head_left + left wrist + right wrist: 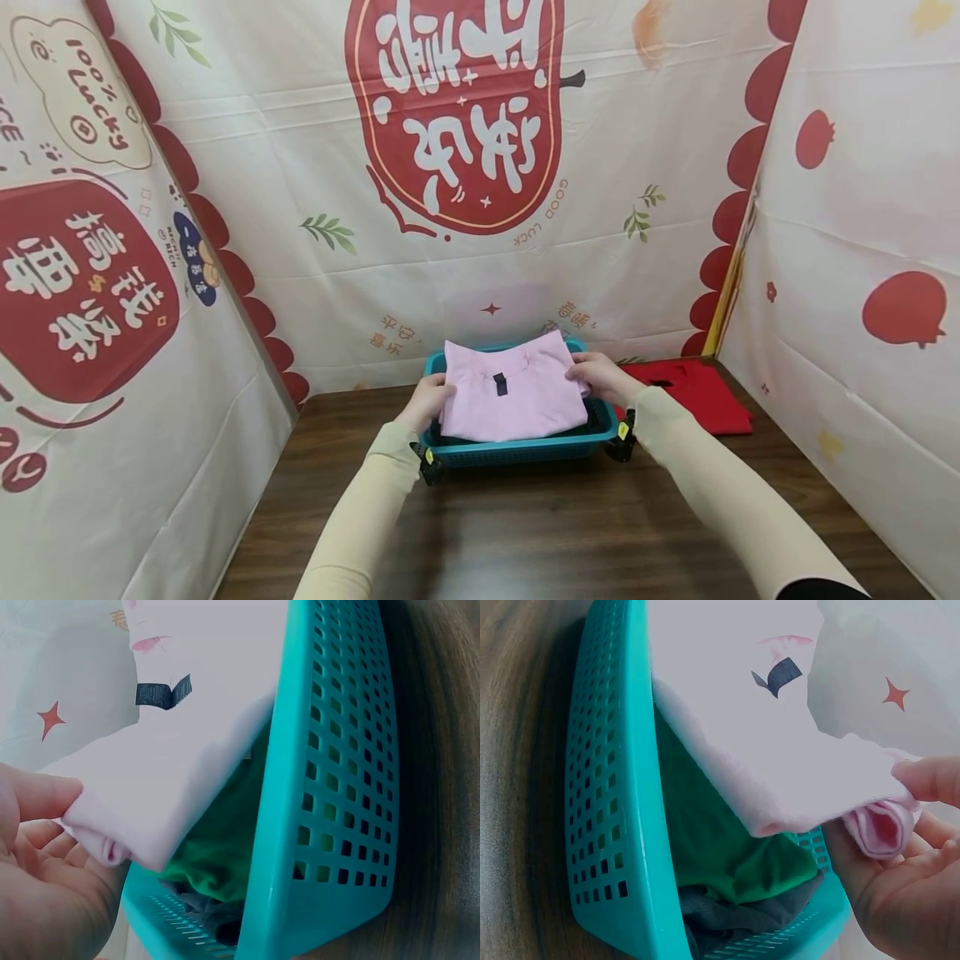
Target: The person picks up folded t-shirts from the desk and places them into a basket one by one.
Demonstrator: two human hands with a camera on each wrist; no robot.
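Observation:
A folded pink shirt [517, 408] with a dark neck label lies over the teal plastic basket [510, 452]. My left hand [427, 401] pinches its left edge between thumb and fingers. At the opposite edge, my right hand [597, 375] pinches the fabric, where a rolled fold [881, 829] shows in the right wrist view. Beneath the shirt, inside the basket, sit a green garment [217, 832] and a dark grey garment [742, 911]. Most of both is hidden by the pink cloth.
A folded red garment [697, 398] lies on the brown wooden table [510, 533], to the right of the basket and partly behind my right forearm. Printed cloth walls [480, 292] enclose the table at the back and on both sides.

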